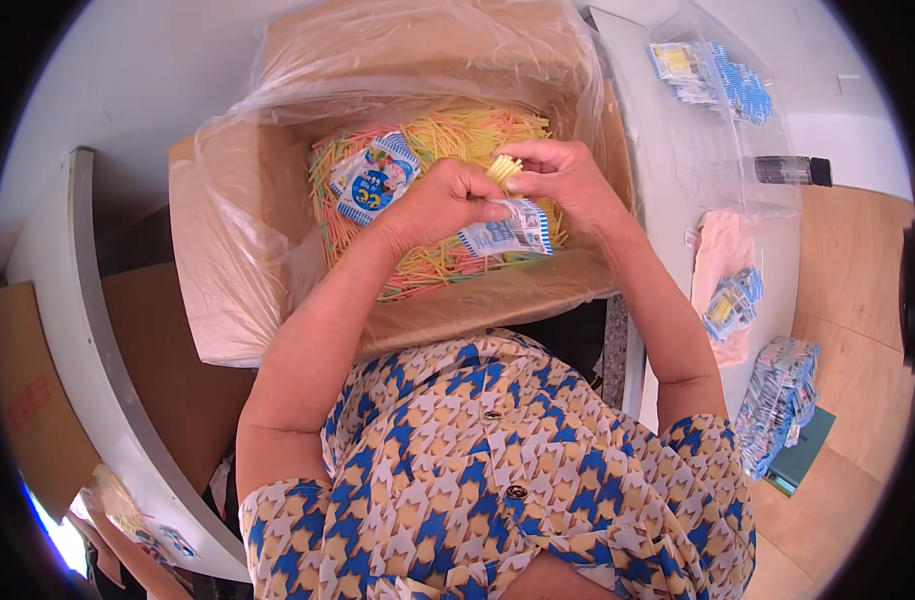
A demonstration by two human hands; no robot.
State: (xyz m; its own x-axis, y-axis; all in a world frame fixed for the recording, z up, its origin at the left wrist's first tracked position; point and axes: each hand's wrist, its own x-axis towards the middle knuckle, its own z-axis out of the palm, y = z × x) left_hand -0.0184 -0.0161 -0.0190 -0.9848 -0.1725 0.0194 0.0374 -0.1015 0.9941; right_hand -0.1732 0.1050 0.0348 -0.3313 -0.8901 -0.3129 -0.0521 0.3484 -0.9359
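The left hand has its fingers clamped on the upper edge of a small blue-and-white packet, which hangs over an open cardboard box. Just beside it, the right hand pinches a short bundle of yellow sticks between its fingers, near the packet's upper edge. Below both hands, loose sticks in yellow, pink and green fill the box, and 1 more packet lies on them at left. A clear plastic liner covers the box's sides. On the surface at right, packets rest on a pink cloth.
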